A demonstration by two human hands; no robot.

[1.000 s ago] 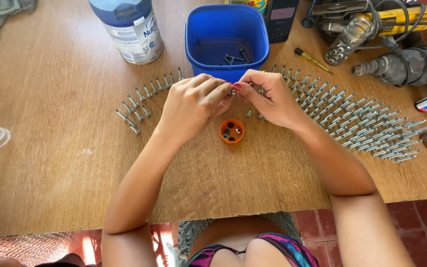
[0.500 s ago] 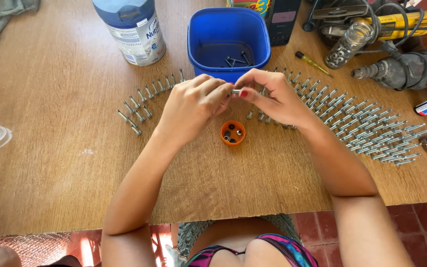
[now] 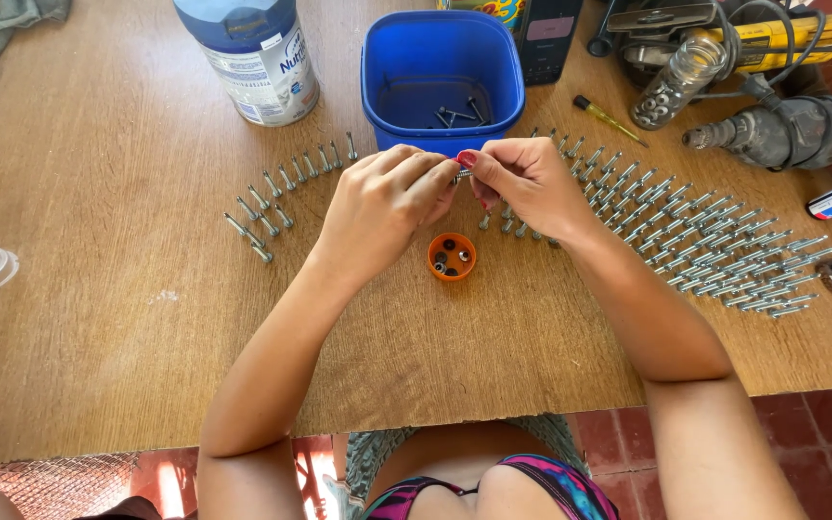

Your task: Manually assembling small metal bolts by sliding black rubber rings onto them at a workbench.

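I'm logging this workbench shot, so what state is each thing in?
Left hand: fingers closed on a small metal screw.
Right hand: pinching the same screw.
Blue plastic tub: open, a few screws inside.
Small orange cap: upturned, holding small dark pieces.
Rows of metal screws: lying side by side on the wooden table.
White tin with blue lid: upright, closed.

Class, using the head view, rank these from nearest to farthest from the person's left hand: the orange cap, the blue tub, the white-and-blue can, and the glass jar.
Measured from the left hand:
1. Orange cap, just below, towards the person.
2. Blue tub, just beyond the fingers.
3. White-and-blue can, far left.
4. Glass jar, far right, by the power tools.
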